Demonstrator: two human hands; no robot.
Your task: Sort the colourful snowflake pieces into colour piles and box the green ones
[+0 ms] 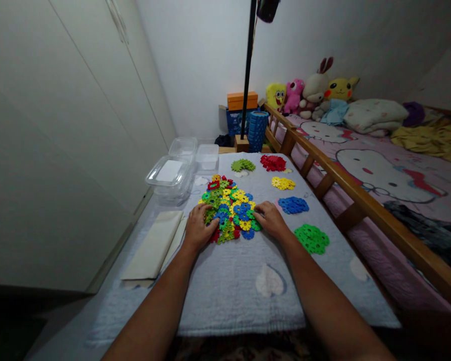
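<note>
A mixed heap of coloured plastic flower-shaped pieces point(231, 206) lies on a pale blue quilted cloth point(229, 286). My left hand point(198, 226) rests on the heap's left edge, fingers curled onto the pieces. My right hand point(269, 218) touches the heap's right edge, fingers bent and close together. Sorted small piles lie around: light green point(242, 165), red point(273, 162), yellow point(283, 183), blue point(293, 204) and bright green point(311, 238). What each hand grips, if anything, is hidden under the fingers.
Clear plastic containers point(171, 178) stand at the cloth's left far corner, and a folded cream cloth point(154, 244) lies beside it. A wooden bed rail point(346, 188) runs along the right, with plush toys point(311, 93) on the bed. A black pole point(248, 70) rises behind.
</note>
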